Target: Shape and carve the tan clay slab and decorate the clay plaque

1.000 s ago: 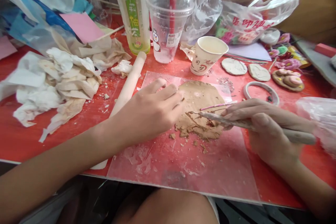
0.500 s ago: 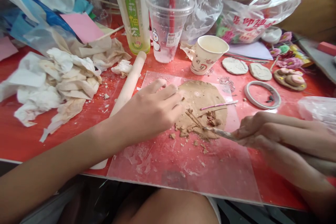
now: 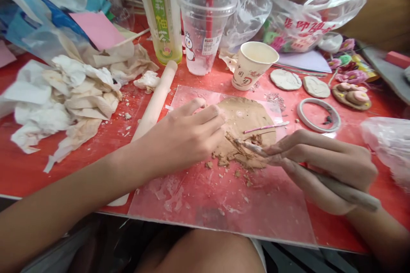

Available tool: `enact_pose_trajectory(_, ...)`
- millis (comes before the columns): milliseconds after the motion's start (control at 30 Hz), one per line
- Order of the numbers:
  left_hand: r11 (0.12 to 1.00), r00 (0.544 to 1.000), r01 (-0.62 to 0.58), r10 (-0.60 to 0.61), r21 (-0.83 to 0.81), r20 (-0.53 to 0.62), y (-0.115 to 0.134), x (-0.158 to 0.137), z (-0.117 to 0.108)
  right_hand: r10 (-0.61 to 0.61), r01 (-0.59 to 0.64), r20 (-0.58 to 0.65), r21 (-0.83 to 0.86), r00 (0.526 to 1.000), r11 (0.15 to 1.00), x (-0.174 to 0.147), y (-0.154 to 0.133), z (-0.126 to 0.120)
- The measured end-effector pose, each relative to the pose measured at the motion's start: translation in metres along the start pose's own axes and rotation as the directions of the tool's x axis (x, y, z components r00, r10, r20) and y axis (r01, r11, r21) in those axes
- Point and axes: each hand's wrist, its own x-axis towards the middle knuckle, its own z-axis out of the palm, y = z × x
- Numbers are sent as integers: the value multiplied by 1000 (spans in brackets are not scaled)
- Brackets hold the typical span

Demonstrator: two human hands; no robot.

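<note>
A flattened slab of brown clay (image 3: 246, 111) lies on a clear plastic sheet (image 3: 256, 213), its lower part gouged and crumbly. My right hand (image 3: 329, 164) is closed round a clay-smeared modelling tool (image 3: 344, 190), holding it like a pen. The tool's tip meets loosened clay in the lower left of the slab. At the slab's left edge rests my left hand (image 3: 195, 132), fingers bent and slightly apart, with nothing visible in them; its fingertips are partly hidden. A thin pink stick (image 3: 264, 129) lies across the slab.
A rolling pin (image 3: 156, 98) lies left of the sheet, near crumpled tissues (image 3: 70, 94). Behind stand a green-labelled bottle (image 3: 163, 21), a lidded plastic cup (image 3: 205, 30) and a paper cup (image 3: 254, 66). To the right are a tape roll (image 3: 318, 115) and clay discs (image 3: 286, 79).
My right hand has moved left with the tool, carrying its tip across the gouged clay to the left. The left hand stays in nearly the same place.
</note>
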Motion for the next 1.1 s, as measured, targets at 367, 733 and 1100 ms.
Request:
enact_pose_trajectory(367,1000,1000,-17,17,-17,22,0,1,-1,349,-308,-219,201,911,930,-3,1,-1)
enact_pose_trajectory(733,1000,999,-15,15,-5,43,1,0,-1,463,-403,-182,289,868,868,4,3,10)
enact_pose_trajectory(1100,1000,998,-14,14,-11,58,1,1,-2,570,-543,-60,239,819,805,6,5,6)
